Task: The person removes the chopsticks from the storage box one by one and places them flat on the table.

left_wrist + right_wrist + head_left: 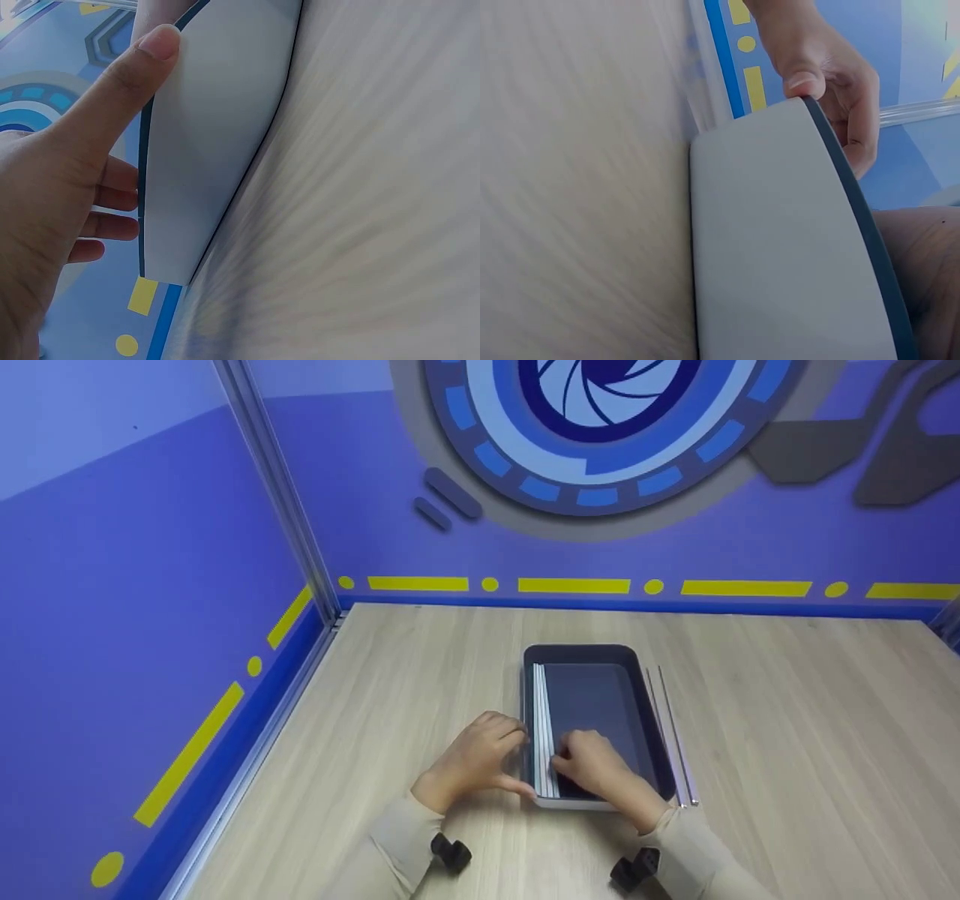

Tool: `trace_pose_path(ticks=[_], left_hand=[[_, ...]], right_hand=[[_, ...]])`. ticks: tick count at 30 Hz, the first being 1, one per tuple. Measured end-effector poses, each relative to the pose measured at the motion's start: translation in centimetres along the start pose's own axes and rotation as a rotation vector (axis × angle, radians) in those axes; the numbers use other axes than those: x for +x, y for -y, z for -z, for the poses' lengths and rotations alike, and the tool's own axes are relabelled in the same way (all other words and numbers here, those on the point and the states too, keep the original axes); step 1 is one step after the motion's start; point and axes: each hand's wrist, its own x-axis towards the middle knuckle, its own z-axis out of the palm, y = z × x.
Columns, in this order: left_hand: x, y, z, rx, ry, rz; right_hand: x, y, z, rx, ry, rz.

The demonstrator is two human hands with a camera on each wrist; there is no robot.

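1. The right hand (592,765) is inside the tray with bent fingers, right by the pale sticks (543,727). I cannot tell if it pinches one or just pushes. If it bumps them, they could roll or cross over.
2. The left hand (474,754) holds the tray (592,697) at its near left corner, thumb on the corner and fingers on the left edge. If that hold is loose, a push from the right hand could make the tray slide.
3. The sticks lie in the tray along its left edge. They look straight, thin and smooth, and spread a little at the near end.
4. The tray is a long box with round corners, dark inside and pale outside.
5. Two shiny rods (678,735), maybe metal, lie on the tabletop (420,660) beside the tray's right edge. If the tray slides right, it could knock them.
6. The tabletop has wood-like stripes.
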Motion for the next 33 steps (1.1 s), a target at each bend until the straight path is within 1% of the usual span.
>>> trace_pose_path(ticks=[3,8,13,19,27,33], left_hand=[[0.03,-0.03,0.02,-0.006,0.015,0.01],[0.1,0.0,0.03,-0.013,0.017,0.006],[0.12,0.03,0.01,-0.009,0.004,-0.006],[0.13,-0.05,0.08,0.018,-0.015,-0.017],[0.11,-0.03,0.11,0.015,0.007,-0.007],[0.09,0.03,0.0,0.026,-0.007,-0.018]], right_hand=[[-0.01,0.12,-0.12,-0.004,0.005,-0.019],[-0.03,0.34,-0.09,-0.018,0.013,-0.037],[0.01,0.35,-0.14,-0.028,0.012,-0.044],[0.01,0.38,-0.15,-0.018,0.036,-0.053],[0.03,0.42,-0.06,-0.023,0.037,-0.049],[0.14,0.37,-0.24,-0.043,0.034,-0.059]])
